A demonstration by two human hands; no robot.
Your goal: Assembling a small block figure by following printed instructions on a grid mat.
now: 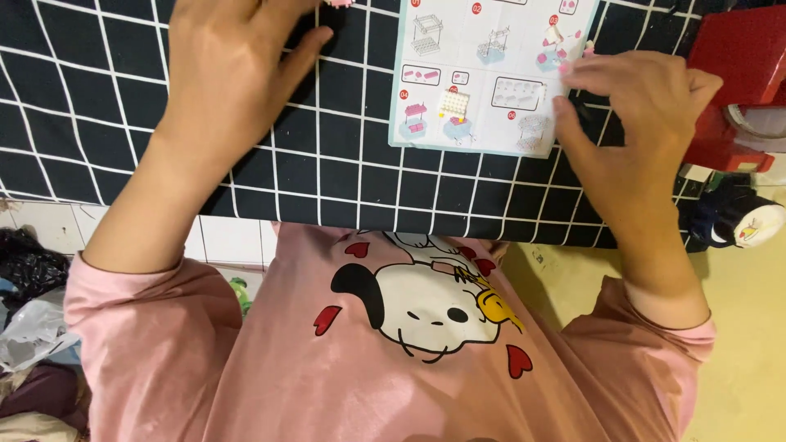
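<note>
The head view looks down on a table draped in a black cloth with a white grid pattern (327, 155), its near edge hanging above pale floor tiles on the left and a yellowish floor on the right.

One pale blue printed instruction sheet with small assembly diagrams (483, 74) lies flat on the cloth, toward the upper right.

The right hand (630, 123) rests on the sheet's right edge, fingers curled in toward the thumb as if pinching something small. A speck of pink shows at the fingertips (573, 69), but whether it is a held piece or part of the printed sheet cannot be told.

The left hand (225, 69) lies palm down on the cloth to the left of the sheet, fingers spread and loosely open, with nothing visibly in its grip. A small pink piece (338, 3) peeks in at the top edge just above its thumb.

One red plastic box-like thing (737, 74) sits at the right border; its contents cannot be seen.

Crumpled plastic bags (29, 315) lie on the floor at the left. The person wears a pink sweatshirt with a cartoon dog print (409, 327).
</note>
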